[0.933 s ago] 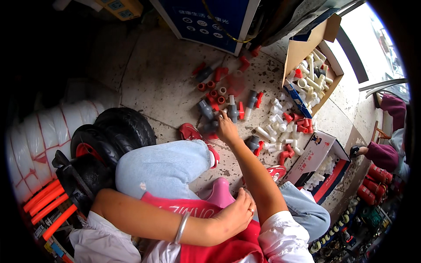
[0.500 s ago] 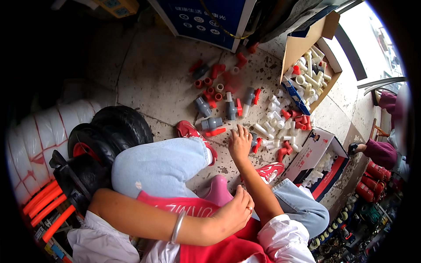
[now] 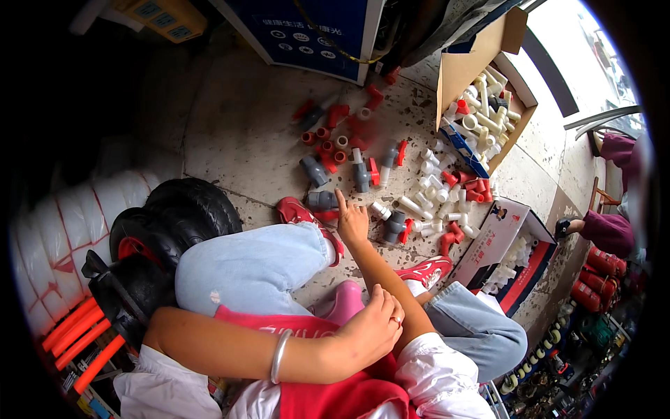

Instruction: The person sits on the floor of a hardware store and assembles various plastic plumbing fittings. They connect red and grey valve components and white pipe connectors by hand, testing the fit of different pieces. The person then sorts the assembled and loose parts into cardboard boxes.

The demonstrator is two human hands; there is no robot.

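My right hand (image 3: 354,222) reaches over the floor, index finger stretched out and the others partly curled, with nothing seen in it. Its fingertip is beside a grey ball valve (image 3: 321,201); whether they touch I cannot tell. Right of that hand lie a white pipe fitting (image 3: 380,210) and another grey valve (image 3: 395,227) with a red handle. Farther off are more grey valves (image 3: 361,177) and red elbow fittings (image 3: 338,114). My left hand (image 3: 380,318), a silver bangle on its wrist, is curled close against my right forearm; its fingertips are partly hidden.
White fittings (image 3: 423,202) lie in a heap at the right. Behind them stands an open cardboard box (image 3: 520,126) of pipe pieces; nearer is a white-and-red box (image 3: 490,241) of fittings. Black tyres (image 3: 192,209) stand left of my knee. Another person's sleeve (image 3: 607,237) shows far right.
My right hand has moved left, from near the valve with the red handle toward the grey valve, and its index finger now points out. My left hand has hardly moved.
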